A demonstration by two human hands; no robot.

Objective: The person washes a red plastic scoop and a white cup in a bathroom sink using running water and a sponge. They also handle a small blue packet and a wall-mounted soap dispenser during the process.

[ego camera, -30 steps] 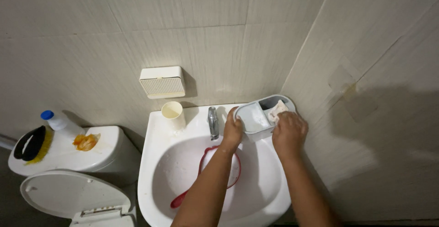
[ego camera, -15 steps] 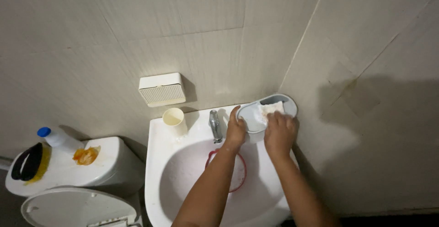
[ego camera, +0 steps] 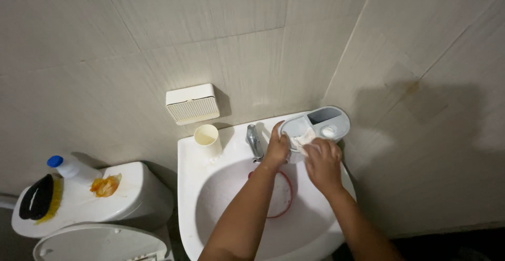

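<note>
Left hand grips grey holder rim; right hand clenches white cloth. Best steady holder, wipe compartment corners firmly.

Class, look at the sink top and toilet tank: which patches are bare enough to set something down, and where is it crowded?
Free: the sink rim left of the cream cup, and the tank lid right of the orange rag. Crowded: the back right corner, where left hand and right hand work on the grey holder beside the tap.

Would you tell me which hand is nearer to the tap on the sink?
The left. The left hand sits just beside the tap, gripping the grey holder. The right hand is farther off, on the holder's other side, pressing a white cloth.
</note>
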